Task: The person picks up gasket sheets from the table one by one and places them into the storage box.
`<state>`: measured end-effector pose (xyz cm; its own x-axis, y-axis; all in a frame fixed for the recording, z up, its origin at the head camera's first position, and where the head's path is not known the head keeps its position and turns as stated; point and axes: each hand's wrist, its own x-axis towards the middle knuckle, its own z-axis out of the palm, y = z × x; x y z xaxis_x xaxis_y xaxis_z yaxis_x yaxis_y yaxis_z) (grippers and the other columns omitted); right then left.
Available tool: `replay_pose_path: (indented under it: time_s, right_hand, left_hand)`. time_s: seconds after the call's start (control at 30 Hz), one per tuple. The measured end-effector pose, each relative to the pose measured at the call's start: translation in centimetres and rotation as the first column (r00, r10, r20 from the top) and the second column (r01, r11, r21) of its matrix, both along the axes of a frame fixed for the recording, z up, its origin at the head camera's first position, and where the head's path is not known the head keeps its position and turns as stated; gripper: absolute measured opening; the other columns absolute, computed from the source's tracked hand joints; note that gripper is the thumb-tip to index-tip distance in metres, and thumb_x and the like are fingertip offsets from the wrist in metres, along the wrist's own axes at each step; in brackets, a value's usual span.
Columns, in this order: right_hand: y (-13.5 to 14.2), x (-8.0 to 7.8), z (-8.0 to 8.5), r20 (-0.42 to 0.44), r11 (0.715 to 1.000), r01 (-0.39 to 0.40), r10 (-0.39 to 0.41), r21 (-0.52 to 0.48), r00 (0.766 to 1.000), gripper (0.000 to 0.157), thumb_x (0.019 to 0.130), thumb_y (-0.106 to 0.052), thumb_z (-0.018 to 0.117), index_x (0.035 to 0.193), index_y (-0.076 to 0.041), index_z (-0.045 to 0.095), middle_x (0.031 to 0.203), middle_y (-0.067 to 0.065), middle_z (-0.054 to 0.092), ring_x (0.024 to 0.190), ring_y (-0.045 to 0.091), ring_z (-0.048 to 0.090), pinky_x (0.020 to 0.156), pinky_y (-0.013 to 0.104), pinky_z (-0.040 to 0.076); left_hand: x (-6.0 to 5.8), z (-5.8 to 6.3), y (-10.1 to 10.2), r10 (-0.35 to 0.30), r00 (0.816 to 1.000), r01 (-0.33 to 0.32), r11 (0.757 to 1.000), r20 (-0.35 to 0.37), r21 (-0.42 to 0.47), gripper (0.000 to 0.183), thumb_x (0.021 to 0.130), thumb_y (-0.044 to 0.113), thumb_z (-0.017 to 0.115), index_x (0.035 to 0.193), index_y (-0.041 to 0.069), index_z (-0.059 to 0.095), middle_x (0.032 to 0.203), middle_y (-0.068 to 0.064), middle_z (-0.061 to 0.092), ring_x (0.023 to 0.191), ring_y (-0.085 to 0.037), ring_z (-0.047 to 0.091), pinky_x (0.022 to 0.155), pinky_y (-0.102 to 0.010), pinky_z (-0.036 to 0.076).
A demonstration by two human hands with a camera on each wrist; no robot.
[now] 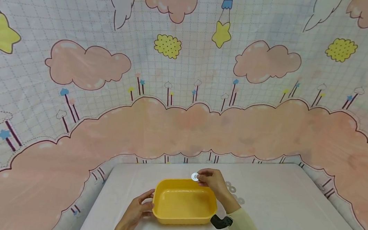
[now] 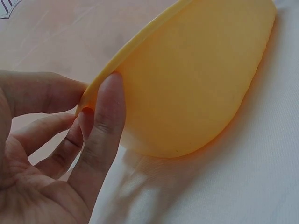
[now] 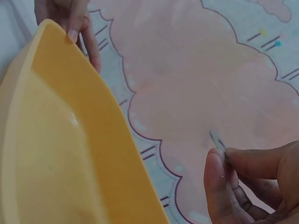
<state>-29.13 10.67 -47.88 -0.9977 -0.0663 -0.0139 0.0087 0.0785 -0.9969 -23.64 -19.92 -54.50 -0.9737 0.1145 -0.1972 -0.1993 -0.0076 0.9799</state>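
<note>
A yellow plastic basin (image 1: 183,221) stands on the white tabletop with nothing inside. At its left end my left hand (image 1: 136,208) grips the edge, the thumb (image 2: 108,105) against the wall and the other fingers by the rim. Over the far rim, my right hand (image 1: 213,180) pinches a flat ring-shaped washer (image 1: 194,177) between thumb and fingertips. From the right wrist, that washer (image 3: 217,141) appears edge-on, apart from the basin (image 3: 56,107). Several similar grey washers (image 1: 232,189) lie to the right of the basin, partly hidden by my right forearm.
A white cloth-covered table (image 1: 279,200) extends to both sides of the basin. Behind it hangs a printed curtain (image 1: 183,129) with clouds and stars. On my right wrist is a black band (image 1: 221,222).
</note>
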Motion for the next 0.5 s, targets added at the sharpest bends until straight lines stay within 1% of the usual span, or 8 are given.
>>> replay_pose_path:
  time_s: [0.1,0.27,0.5]
  right_hand:
    - [-0.7,0.0,-0.3,0.013,1.0,-0.019,0.019,-0.025,1.0,0.019,0.09,-0.003,0.067,0.105,0.008,0.068,0.087,0.012,0.071,0.07,0.015,0.07,0.067,0.027,0.061]
    - [-1.8,0.0,-0.8,0.049,0.997,-0.054,0.056,-0.048,0.997,0.021,0.091,-0.005,0.067,0.107,0.008,0.067,0.088,0.01,0.07,0.07,0.015,0.071,0.067,0.026,0.06]
    - [-3.2,0.2,-2.1,0.089,0.99,-0.091,0.101,-0.104,0.991,0.021,0.09,-0.004,0.066,0.106,0.009,0.065,0.087,0.011,0.072,0.069,0.013,0.071,0.067,0.026,0.06]
  left_hand:
    - [0.1,0.1,0.0,-0.002,1.0,0.002,1.0,-0.002,0.001,0.073,0.083,0.001,0.065,0.149,-0.002,0.036,0.122,-0.01,0.05,0.079,-0.014,0.061,0.067,-0.029,0.058]
    - [0.2,0.2,-0.1,-0.006,1.0,0.006,1.0,-0.011,-0.008,0.072,0.083,0.001,0.065,0.149,-0.002,0.036,0.123,-0.011,0.05,0.079,-0.015,0.061,0.067,-0.029,0.058]
    - [0.1,0.1,-0.1,-0.011,1.0,0.011,1.0,-0.002,-0.009,0.072,0.083,0.002,0.066,0.149,-0.002,0.037,0.121,-0.008,0.05,0.08,-0.015,0.062,0.068,-0.029,0.059]
